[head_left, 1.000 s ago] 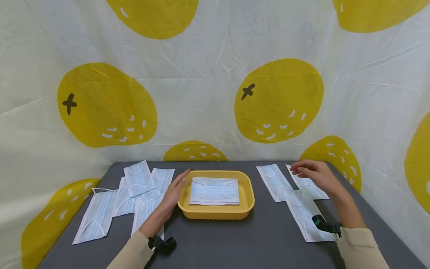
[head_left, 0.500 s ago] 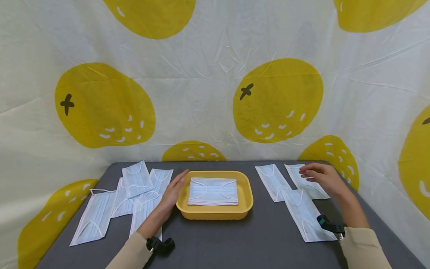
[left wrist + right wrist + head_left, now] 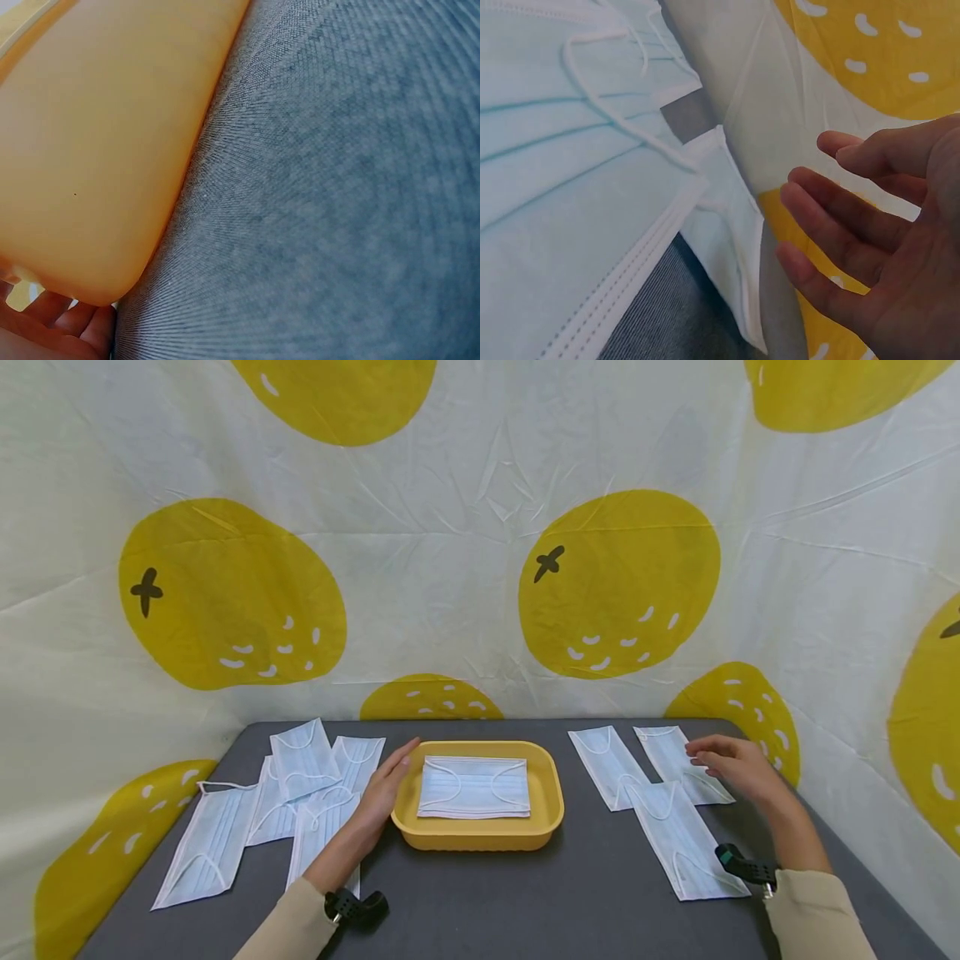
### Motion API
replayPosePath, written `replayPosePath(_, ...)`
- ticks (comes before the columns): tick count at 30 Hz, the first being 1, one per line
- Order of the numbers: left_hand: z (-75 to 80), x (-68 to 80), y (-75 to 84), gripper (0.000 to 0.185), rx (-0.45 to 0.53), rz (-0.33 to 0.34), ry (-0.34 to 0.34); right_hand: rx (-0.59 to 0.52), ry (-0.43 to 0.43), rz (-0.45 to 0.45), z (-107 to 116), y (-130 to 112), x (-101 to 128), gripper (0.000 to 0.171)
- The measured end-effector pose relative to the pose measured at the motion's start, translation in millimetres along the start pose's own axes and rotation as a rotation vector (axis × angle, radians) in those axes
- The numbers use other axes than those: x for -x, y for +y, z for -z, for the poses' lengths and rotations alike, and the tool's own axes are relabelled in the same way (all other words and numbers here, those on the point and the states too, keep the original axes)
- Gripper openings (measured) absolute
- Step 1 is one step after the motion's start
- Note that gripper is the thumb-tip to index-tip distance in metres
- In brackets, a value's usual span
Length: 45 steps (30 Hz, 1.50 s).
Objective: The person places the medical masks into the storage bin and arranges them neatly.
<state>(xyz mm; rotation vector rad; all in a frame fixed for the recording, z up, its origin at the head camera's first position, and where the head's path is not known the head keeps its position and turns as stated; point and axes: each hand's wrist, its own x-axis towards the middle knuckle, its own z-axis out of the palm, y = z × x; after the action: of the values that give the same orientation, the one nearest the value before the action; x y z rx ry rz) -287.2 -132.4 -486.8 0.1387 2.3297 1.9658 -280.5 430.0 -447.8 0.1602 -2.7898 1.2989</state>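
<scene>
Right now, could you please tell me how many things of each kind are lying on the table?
Light blue face masks: 9 (5 overlapping left of the tray, 3 right of it, 1 showing inside; any beneath that one are hidden)
Yellow tray: 1
Total: 10

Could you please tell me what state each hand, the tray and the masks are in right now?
left hand: open, flat against the tray's left wall
right hand: open, over the right masks
yellow tray: holds one flat mask
mask in tray: flat
left masks: overlapping
right masks: flat on table
</scene>
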Motion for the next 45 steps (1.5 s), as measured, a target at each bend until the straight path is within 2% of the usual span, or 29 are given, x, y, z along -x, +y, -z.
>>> replayPosePath(9,-0.3,-2.0,-1.5,0.048,0.003,0.000,-0.004,0.098,0.000,-0.076,-2.2,12.1,3.8,0.040)
replayPosePath(18,-1.5,-1.9,-1.5,0.047,-0.005,0.006,0.006,0.230,0.016,-0.067,-0.1,19.1,5.2,0.033)
replayPosePath(23,-0.9,-1.7,-1.7,0.047,-0.015,0.000,0.008,0.245,0.021,-0.076,0.9,23.8,5.2,0.034)
replayPosePath(32,0.0,-1.2,-1.9,0.047,-0.018,-0.003,0.013,0.267,0.016,-0.146,2.1,29.3,3.5,0.039)
replayPosePath(45,-0.1,0.0,-1.4,0.048,-0.017,0.001,0.009,0.349,0.132,-0.148,-2.6,39.1,3.0,0.031)
